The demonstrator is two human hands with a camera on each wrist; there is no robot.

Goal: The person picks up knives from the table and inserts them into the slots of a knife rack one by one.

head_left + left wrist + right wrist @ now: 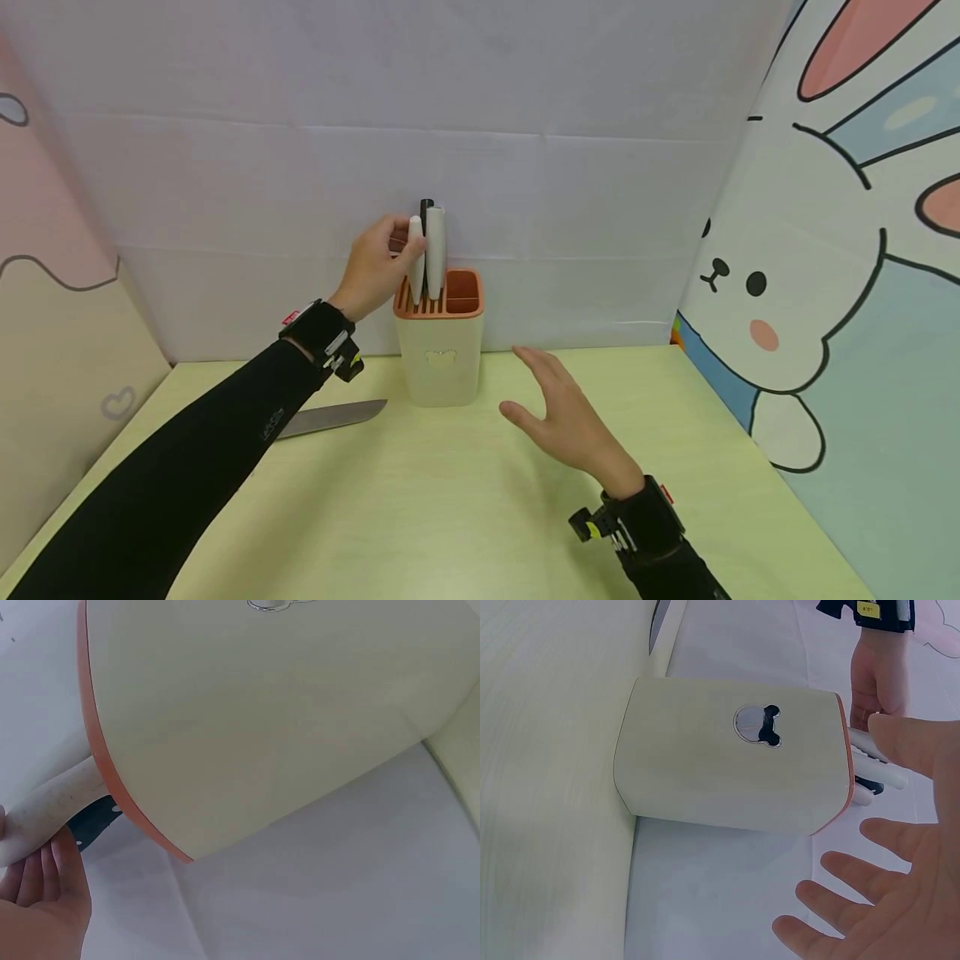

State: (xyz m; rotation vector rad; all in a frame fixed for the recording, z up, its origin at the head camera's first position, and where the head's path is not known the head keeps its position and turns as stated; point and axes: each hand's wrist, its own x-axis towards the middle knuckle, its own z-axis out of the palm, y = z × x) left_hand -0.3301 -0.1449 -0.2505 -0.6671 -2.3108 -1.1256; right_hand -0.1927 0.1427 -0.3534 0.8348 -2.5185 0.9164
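Note:
A cream knife holder [441, 371] with an orange slotted top stands upright near the back wall. My left hand [378, 267] is at its top left, pinching a white knife handle [416, 254] between thumb and fingers. That knife's lower part is hidden inside the slots. Beside it stand a second white handle [436, 250] and a black handle [427, 203]. In the left wrist view my fingers curl round the white handle [49, 806]. My right hand [566, 421] hovers over the table, right of the holder, fingers spread and holding nothing.
A loose knife blade [337, 417] lies on the pale yellow table [420, 517], left of the holder; my left forearm covers its rear end. Behind stands a white sheet [570, 217]. A panel with a cartoon rabbit [787, 333] borders the right side.

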